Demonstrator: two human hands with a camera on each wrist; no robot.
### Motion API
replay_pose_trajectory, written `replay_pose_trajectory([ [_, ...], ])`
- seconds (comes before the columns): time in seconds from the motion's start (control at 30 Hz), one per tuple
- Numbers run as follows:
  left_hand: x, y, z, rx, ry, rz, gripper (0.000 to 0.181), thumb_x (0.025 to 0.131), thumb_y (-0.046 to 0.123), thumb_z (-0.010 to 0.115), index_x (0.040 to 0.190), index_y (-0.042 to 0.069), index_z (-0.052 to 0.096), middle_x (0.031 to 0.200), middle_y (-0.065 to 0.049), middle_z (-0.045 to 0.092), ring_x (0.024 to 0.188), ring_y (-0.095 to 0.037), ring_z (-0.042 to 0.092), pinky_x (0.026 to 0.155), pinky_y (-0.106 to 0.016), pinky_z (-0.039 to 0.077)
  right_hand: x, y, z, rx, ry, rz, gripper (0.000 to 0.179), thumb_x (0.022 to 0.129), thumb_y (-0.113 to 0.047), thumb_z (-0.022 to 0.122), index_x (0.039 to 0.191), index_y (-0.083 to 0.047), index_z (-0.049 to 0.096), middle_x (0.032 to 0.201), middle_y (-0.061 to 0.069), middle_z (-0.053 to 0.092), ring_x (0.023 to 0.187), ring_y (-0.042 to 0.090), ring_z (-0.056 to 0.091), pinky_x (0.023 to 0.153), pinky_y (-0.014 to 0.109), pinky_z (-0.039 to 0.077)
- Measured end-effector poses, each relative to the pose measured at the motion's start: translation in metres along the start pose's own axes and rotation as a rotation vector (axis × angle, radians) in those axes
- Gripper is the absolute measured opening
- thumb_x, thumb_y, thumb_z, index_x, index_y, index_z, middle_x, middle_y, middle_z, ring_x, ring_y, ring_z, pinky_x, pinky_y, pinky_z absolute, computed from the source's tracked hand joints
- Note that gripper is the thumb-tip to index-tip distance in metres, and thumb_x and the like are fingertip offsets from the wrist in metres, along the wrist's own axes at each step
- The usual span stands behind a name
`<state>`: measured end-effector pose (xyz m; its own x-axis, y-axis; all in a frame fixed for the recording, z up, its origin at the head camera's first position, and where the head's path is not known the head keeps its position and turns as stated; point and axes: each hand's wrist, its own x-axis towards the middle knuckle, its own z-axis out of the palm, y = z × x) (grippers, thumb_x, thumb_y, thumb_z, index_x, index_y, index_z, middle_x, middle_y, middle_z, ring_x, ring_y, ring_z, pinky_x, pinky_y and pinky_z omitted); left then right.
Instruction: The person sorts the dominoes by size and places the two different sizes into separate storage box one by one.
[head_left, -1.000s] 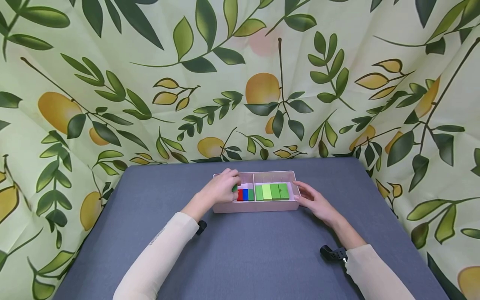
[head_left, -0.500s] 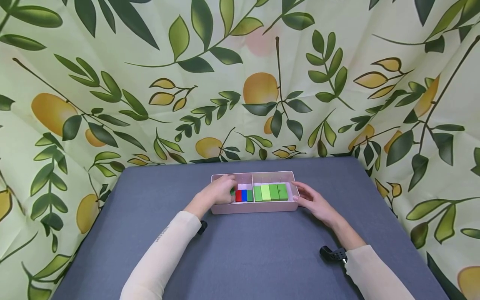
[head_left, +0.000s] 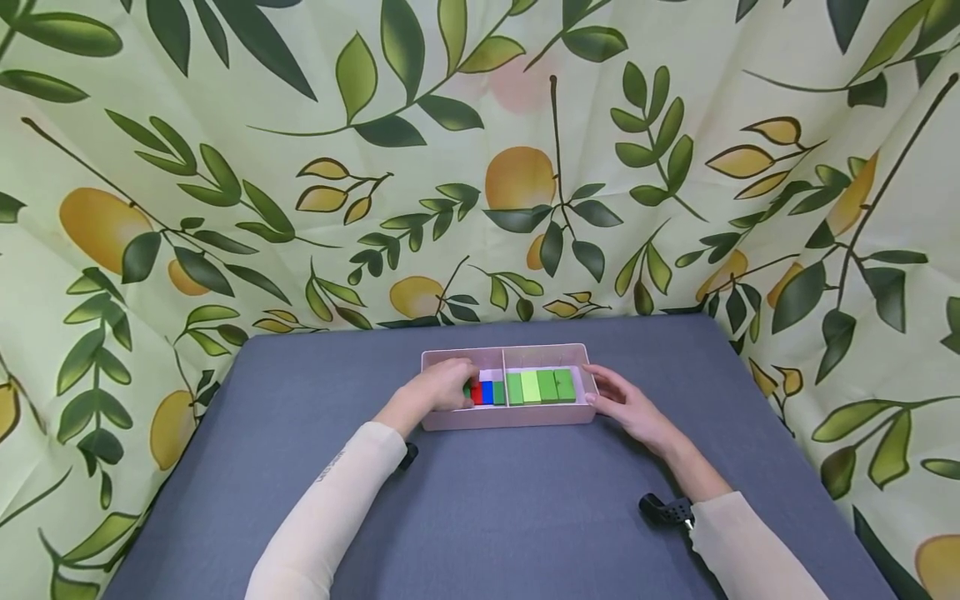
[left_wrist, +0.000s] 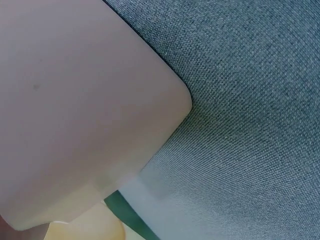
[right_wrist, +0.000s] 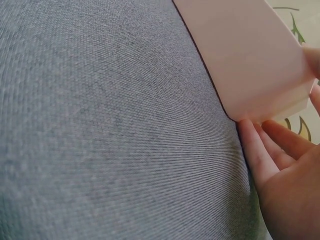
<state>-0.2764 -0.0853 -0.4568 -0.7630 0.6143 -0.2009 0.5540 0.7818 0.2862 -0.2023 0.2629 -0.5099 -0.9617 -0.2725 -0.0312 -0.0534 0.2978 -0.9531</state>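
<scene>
A pale pink two-compartment box (head_left: pixel 510 417) rests on the cloth-covered table. My left hand (head_left: pixel 441 386) reaches into its left compartment, fingertips on a green block (head_left: pixel 467 391) that is mostly hidden. To the right of this block stand a red block (head_left: pixel 477 393), a blue block (head_left: pixel 487 392) and another green block (head_left: pixel 499 393). Several light and mid green blocks (head_left: pixel 547 386) line the right compartment. My right hand (head_left: pixel 626 406) holds the box's right end, thumb and forefinger at the rim; in the right wrist view other fingertips (right_wrist: pixel 245 127) touch the end wall.
The grey-blue tablecloth (head_left: pixel 525 508) spreads around the box. A leaf-and-fruit patterned curtain (head_left: pixel 450 208) hangs behind and beside the table. In the left wrist view, the box's outer wall (left_wrist: pixel 90 100) fills the left side.
My left hand has lowered the green block into the left compartment, to the left of the red one. The right hand stays at the box's right end.
</scene>
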Motion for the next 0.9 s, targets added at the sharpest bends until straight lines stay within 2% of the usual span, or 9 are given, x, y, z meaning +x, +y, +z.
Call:
replay_pose_trajectory([
  [0.13, -0.001, 0.0, 0.0, 0.039, 0.023, -0.005, 0.022, 0.088, 0.021, 0.08, 0.105, 0.013, 0.07, 0.1, -0.001, 0.063, 0.093, -0.017, 0.055, 0.087, -0.033, 0.05, 0.001, 0.002, 0.0, 0.014, -0.004, -0.01, 0.06, 0.103, -0.023, 0.063, 0.156, -0.009, 0.038, 0.153, 0.027, 0.041, 0.136, 0.042, 0.044, 0.095, 0.016, 0.042],
  [0.23, -0.002, 0.002, -0.002, 0.087, 0.062, 0.003, 0.019, 0.09, 0.023, 0.077, 0.105, 0.015, 0.07, 0.101, -0.001, 0.063, 0.093, -0.017, 0.056, 0.085, -0.033, 0.051, 0.002, 0.002, 0.0, 0.012, -0.004, -0.004, 0.061, 0.103, -0.023, 0.063, 0.156, -0.009, 0.037, 0.153, 0.027, 0.04, 0.136, 0.042, 0.044, 0.096, 0.018, 0.042],
  [0.3, -0.004, 0.005, -0.005, 0.112, 0.091, 0.017, 0.018, 0.091, 0.022, 0.075, 0.107, 0.014, 0.071, 0.101, -0.001, 0.063, 0.093, -0.017, 0.057, 0.085, -0.033, 0.052, 0.002, 0.0, 0.0, -0.001, -0.005, 0.003, 0.061, 0.103, -0.025, 0.063, 0.156, -0.009, 0.037, 0.154, 0.026, 0.04, 0.137, 0.042, 0.044, 0.1, 0.024, 0.043],
  [0.47, -0.009, 0.016, -0.014, 0.172, 0.147, 0.069, 0.022, 0.091, 0.021, 0.073, 0.111, 0.012, 0.071, 0.1, -0.002, 0.063, 0.093, -0.019, 0.058, 0.086, -0.034, 0.053, 0.004, -0.002, -0.003, -0.024, -0.007, 0.013, 0.062, 0.103, -0.028, 0.062, 0.157, -0.01, 0.035, 0.155, 0.026, 0.038, 0.138, 0.042, 0.042, 0.109, 0.048, 0.039],
  [0.53, -0.013, 0.02, -0.017, 0.195, 0.163, 0.092, 0.022, 0.091, 0.022, 0.074, 0.111, 0.012, 0.071, 0.1, -0.002, 0.063, 0.093, -0.018, 0.059, 0.086, -0.034, 0.053, 0.005, -0.001, -0.004, -0.028, -0.005, 0.01, 0.062, 0.103, -0.027, 0.062, 0.157, -0.01, 0.035, 0.155, 0.026, 0.038, 0.138, 0.043, 0.041, 0.109, 0.052, 0.038],
  [0.6, -0.016, 0.024, -0.019, 0.205, 0.181, 0.111, 0.022, 0.09, 0.023, 0.075, 0.11, 0.012, 0.072, 0.102, -0.003, 0.065, 0.094, -0.018, 0.06, 0.087, -0.033, 0.053, 0.006, -0.001, -0.005, -0.041, -0.001, 0.001, 0.062, 0.103, -0.027, 0.062, 0.157, -0.01, 0.037, 0.155, 0.026, 0.039, 0.138, 0.043, 0.042, 0.108, 0.048, 0.04],
  [0.8, -0.029, 0.026, -0.02, 0.184, 0.256, 0.129, 0.022, 0.09, 0.021, 0.075, 0.109, 0.009, 0.073, 0.105, -0.005, 0.067, 0.098, -0.02, 0.061, 0.089, -0.034, 0.054, 0.005, -0.005, -0.006, -0.127, 0.043, -0.054, 0.062, 0.101, -0.027, 0.066, 0.155, -0.009, 0.041, 0.151, 0.025, 0.046, 0.133, 0.042, 0.05, 0.096, 0.02, 0.045],
  [0.9, -0.038, 0.023, -0.019, 0.151, 0.294, 0.12, 0.02, 0.092, 0.021, 0.073, 0.107, 0.009, 0.074, 0.104, -0.004, 0.066, 0.097, -0.02, 0.06, 0.087, -0.035, 0.054, 0.004, -0.008, -0.006, -0.169, 0.067, -0.092, 0.063, 0.101, -0.026, 0.065, 0.155, -0.006, 0.04, 0.149, 0.025, 0.048, 0.129, 0.043, 0.053, 0.094, 0.019, 0.046],
])
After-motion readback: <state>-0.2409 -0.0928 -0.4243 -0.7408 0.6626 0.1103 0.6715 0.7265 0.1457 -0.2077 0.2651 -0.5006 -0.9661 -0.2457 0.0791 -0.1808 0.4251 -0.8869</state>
